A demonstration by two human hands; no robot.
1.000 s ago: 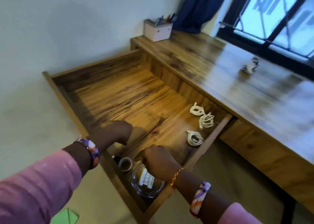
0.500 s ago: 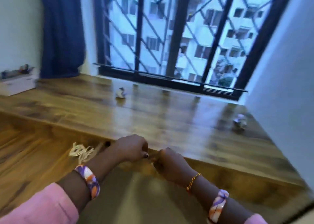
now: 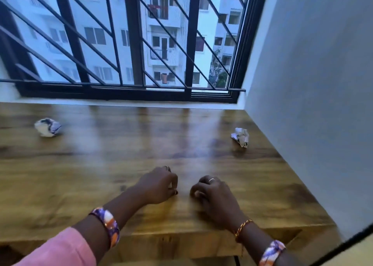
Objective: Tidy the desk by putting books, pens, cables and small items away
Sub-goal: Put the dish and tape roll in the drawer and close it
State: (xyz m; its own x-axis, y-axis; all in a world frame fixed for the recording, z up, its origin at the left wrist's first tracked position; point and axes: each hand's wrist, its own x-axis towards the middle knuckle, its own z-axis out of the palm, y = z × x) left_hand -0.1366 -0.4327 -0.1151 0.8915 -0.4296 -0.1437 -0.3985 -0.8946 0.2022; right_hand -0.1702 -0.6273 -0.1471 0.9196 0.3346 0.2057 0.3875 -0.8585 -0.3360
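From the head camera, the left hand (image 3: 159, 185) and right hand (image 3: 212, 193) rest curled and apparently empty near the tabletop's (image 3: 101, 165) front edge. One crumpled paper ball (image 3: 47, 127) lies toward the far left, another (image 3: 240, 137) by the far right corner. Both look light and crushable, best pinched whole.

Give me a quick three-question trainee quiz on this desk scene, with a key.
1. True or false: the wooden desk top carries a stack of books.
2. How many crumpled paper balls lie on it?
3. Which is nearer the grey wall: A, the left crumpled paper ball, or B, the right crumpled paper ball?

Key: 1 false. 2 two. 3 B. The left hand and right hand, both curled, rest near the front edge, touching neither ball.
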